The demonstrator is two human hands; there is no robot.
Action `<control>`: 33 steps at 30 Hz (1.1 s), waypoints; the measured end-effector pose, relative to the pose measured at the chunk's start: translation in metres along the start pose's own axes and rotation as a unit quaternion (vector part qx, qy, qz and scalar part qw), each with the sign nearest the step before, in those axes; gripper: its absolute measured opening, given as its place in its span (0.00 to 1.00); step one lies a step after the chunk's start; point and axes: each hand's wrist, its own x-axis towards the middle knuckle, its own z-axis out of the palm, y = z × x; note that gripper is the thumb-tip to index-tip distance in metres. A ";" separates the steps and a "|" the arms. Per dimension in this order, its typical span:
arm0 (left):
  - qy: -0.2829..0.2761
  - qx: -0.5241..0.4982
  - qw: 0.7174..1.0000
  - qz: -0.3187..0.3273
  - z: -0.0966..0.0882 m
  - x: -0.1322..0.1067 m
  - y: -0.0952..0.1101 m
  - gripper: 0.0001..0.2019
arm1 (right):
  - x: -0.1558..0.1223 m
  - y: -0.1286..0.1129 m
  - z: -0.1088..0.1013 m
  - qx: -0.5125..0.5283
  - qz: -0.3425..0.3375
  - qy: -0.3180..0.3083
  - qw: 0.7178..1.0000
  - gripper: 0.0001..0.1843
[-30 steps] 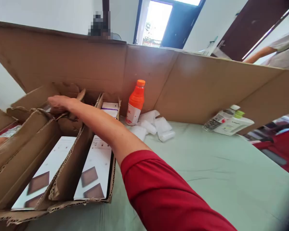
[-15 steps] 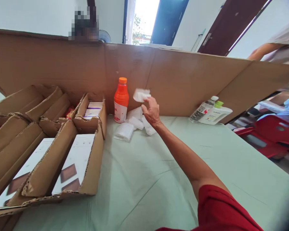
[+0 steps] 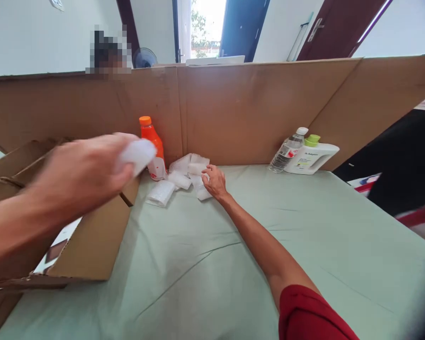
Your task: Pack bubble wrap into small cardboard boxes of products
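Observation:
My left hand, blurred by motion, is raised over the cardboard box and closed around a folded white bubble-wrap packet. Its packet partly covers an orange-red bottle standing against the cardboard wall. My right hand reaches to the right end of a pile of white bubble-wrap packets. Those fingers are bent but apart, close over the rightmost packet; whether they touch it is hard to tell. One packet lies at the pile's front left.
A divided cardboard box with white printed boxes stands at left. At the right back are a clear water bottle and a white jug with green cap. A tall cardboard wall borders the green-covered table. A person sits beyond.
My left hand has come into view with a bubble-wrap packet. My right hand has lowered to the pile; the packet that was in the air near it is no longer there. The view has shifted.

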 end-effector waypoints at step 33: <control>-0.219 0.063 0.946 -0.233 0.047 -0.103 -0.049 0.36 | -0.036 0.056 0.060 0.139 0.000 0.091 0.986 0.28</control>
